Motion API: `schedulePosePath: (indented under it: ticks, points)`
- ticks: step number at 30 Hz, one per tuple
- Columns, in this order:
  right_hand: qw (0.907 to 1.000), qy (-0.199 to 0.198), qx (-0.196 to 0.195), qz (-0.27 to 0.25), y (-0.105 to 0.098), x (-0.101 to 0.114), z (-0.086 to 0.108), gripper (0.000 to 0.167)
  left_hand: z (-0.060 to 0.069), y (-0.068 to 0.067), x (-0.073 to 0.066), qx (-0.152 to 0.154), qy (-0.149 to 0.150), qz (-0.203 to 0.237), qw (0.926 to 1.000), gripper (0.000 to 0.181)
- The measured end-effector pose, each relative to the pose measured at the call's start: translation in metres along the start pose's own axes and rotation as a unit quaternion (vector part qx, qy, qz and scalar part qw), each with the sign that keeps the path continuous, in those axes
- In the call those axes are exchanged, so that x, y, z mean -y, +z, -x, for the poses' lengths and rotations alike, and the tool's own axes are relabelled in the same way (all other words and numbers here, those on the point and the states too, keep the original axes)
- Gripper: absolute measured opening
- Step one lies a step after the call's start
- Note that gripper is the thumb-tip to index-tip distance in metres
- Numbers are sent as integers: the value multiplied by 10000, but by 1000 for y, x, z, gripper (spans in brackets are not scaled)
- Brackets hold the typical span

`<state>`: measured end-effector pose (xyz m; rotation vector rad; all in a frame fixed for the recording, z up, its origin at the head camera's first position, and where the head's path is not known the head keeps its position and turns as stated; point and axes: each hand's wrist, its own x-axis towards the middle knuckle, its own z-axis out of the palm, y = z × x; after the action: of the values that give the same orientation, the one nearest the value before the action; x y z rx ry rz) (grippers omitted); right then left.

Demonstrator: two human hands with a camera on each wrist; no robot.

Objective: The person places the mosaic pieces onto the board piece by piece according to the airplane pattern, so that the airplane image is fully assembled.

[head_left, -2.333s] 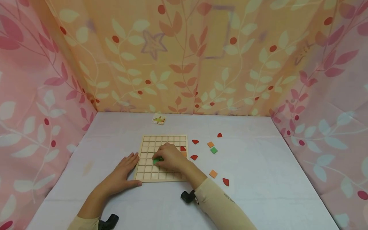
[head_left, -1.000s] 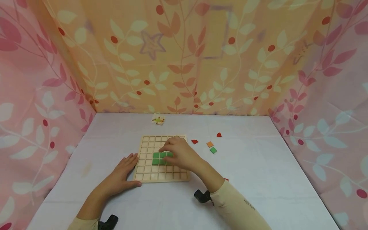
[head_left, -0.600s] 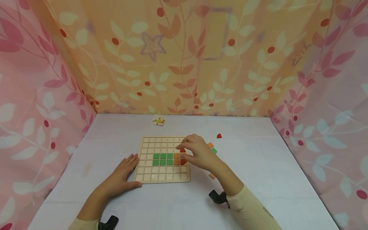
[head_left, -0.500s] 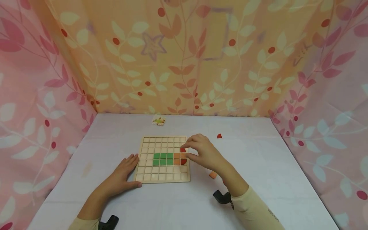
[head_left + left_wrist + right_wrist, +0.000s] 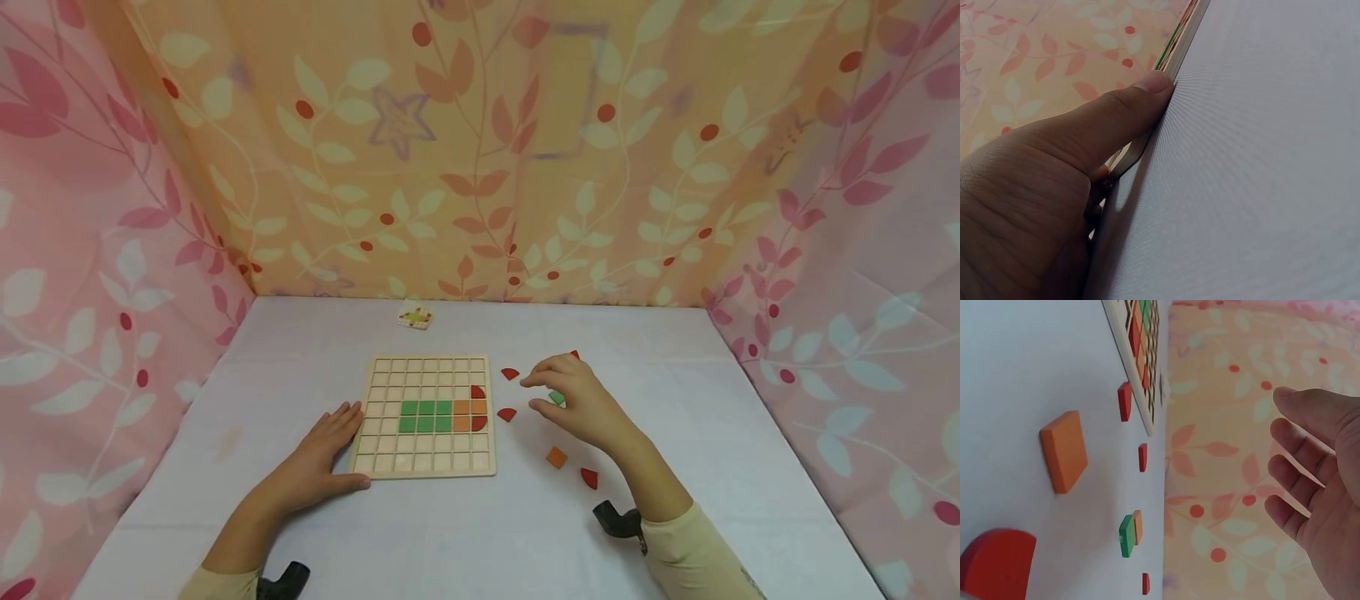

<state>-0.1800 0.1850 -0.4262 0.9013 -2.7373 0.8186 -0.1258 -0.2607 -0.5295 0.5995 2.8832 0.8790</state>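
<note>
A wooden grid board (image 5: 423,462) lies on the white table. Green square tiles (image 5: 425,416), two rows deep, sit in its middle cells, with orange tiles (image 5: 461,415) and red quarter-round tiles (image 5: 478,423) to their right. My left hand (image 5: 318,450) rests at the board's left edge and near corner, fingers straight; in the left wrist view its thumb (image 5: 1129,109) touches the board's side. My right hand (image 5: 581,400) hovers over the loose tiles right of the board, fingers spread and holding nothing. A loose green tile (image 5: 1127,536) shows below it, against an orange one (image 5: 1138,526).
Red quarter-round tiles (image 5: 507,414) and an orange square tile (image 5: 556,457) lie loose between board and right arm. Another red piece (image 5: 589,477) is nearer me. A small patterned card (image 5: 416,315) lies behind the board. Floral curtains (image 5: 480,150) enclose the table's back and sides.
My right hand has moved off the board to the right, over the loose tiles, uncovering the green, orange and red tiles in the grid. My left hand has stayed at the board's edge.
</note>
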Motion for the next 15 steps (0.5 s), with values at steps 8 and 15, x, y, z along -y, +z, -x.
schedulePosePath:
  ticks: [8, 15]
  points:
    - [9998, -73, -146, -122, -5, -19, 5, 29, 0, 3, 0, -39, -12, 41, 10000, 114]
    - [9989, 204, -250, -340, -4, -36, 9, 30, -1, -1, 0, -33, 3, -77, 10000, 114]
